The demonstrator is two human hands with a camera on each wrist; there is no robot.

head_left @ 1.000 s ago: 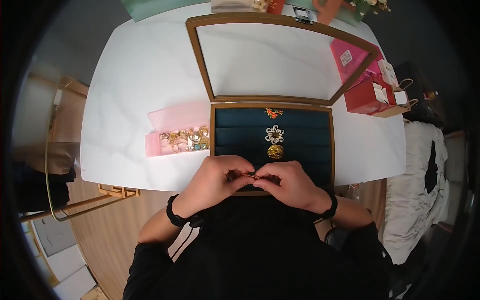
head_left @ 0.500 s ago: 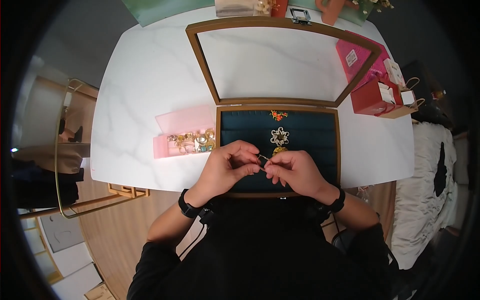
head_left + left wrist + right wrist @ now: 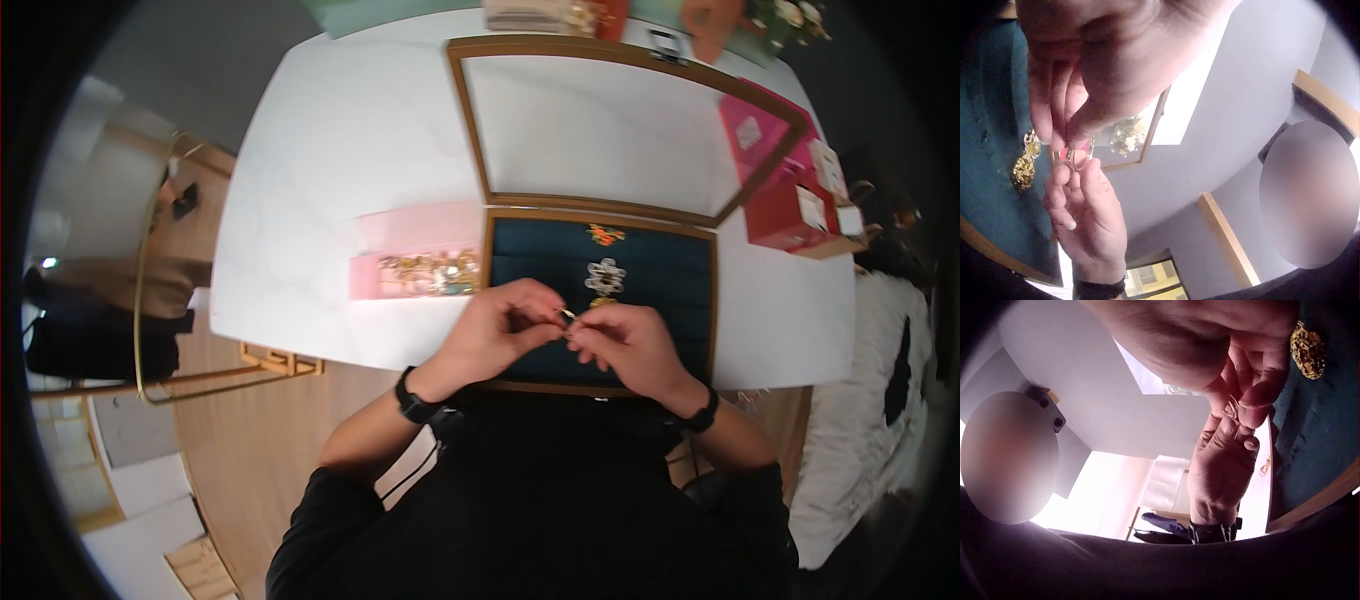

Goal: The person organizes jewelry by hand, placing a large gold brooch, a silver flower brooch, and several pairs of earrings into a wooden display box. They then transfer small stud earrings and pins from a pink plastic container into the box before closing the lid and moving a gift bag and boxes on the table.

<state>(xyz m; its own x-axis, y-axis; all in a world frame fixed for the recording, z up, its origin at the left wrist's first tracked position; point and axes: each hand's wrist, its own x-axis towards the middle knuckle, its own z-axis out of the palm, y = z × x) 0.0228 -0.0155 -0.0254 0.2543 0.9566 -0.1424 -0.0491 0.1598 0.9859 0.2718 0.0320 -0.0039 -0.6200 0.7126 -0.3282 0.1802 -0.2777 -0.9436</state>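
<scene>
Pink plastic-looking box point(image 3: 363, 278), filled with gold-toned jewellery, sits open on the white table point(image 3: 300, 150), just left of a wood-framed case point(image 3: 715, 300). Over the case's dark teal lining point(image 3: 685, 325), the left hand point(image 3: 492, 335) and right hand point(image 3: 637, 350) pinch one small gold-toned piece point(image 3: 567, 315) between them, a mere glint from the head but looped and textured in the left wrist view. Farther right, the right wrist view fully shows a rough golden ornament point(image 3: 1309, 350), mostly hidden behind fingers in the head view.
</scene>
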